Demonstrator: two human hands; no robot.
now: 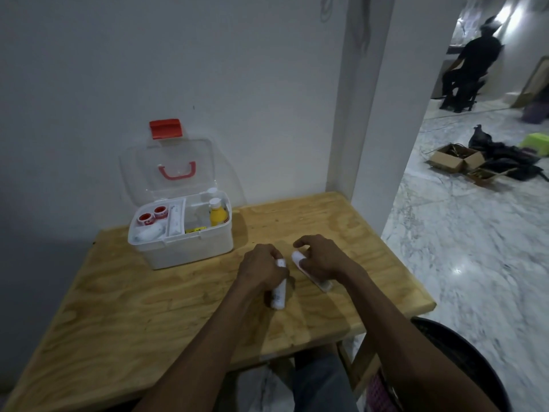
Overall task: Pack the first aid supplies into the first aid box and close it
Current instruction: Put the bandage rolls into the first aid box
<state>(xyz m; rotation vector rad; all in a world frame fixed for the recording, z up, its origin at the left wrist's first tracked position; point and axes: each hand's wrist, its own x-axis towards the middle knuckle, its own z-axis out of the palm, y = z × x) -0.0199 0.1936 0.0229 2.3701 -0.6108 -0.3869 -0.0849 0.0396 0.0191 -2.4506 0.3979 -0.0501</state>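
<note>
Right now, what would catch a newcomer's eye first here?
Probably the open first aid box at the back left of the wooden table, its clear lid with red latch propped up against the wall and a yellow bottle standing inside. Next, the left hand and right hand at mid-table, each on a white packet.

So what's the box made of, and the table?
The box looks like smooth white plastic, with a see-through lid and red handle: you can see the wall through it. The table looks like pale wood, probably plywood, since wavy grain shows on its lightly shiny top.
</note>
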